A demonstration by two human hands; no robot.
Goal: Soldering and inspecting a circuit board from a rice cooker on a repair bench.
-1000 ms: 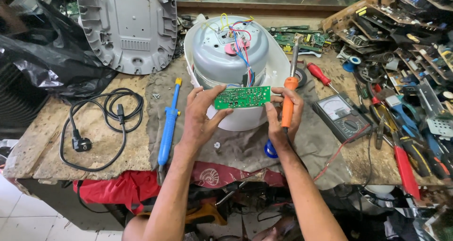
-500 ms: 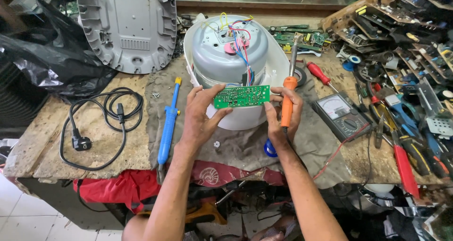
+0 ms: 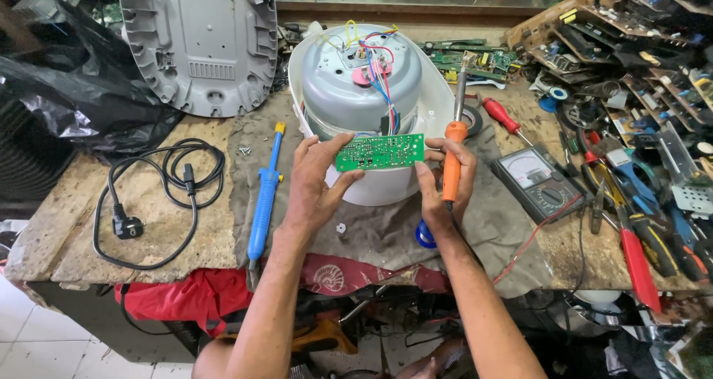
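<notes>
Holding steady as a moment ago, the left hand [image 3: 316, 190] and right hand [image 3: 445, 175] pinch a small green circuit board [image 3: 379, 151] over the upturned white appliance [image 3: 368, 100], the right also gripping an orange soldering iron [image 3: 452, 160].

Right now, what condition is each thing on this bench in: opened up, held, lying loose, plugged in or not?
Green circuit board: held by both hands, wired to the appliance.
White appliance: upside down, base cover off, wiring exposed.
Grey base cover: removed, leaning at the back.
Orange soldering iron: gripped in right hand, tip up.
Left hand: pinching the board's edge.
Blue desoldering pump: lying loose.
Black power cord: unplugged, coiled.
Meter: lying face up.
</notes>
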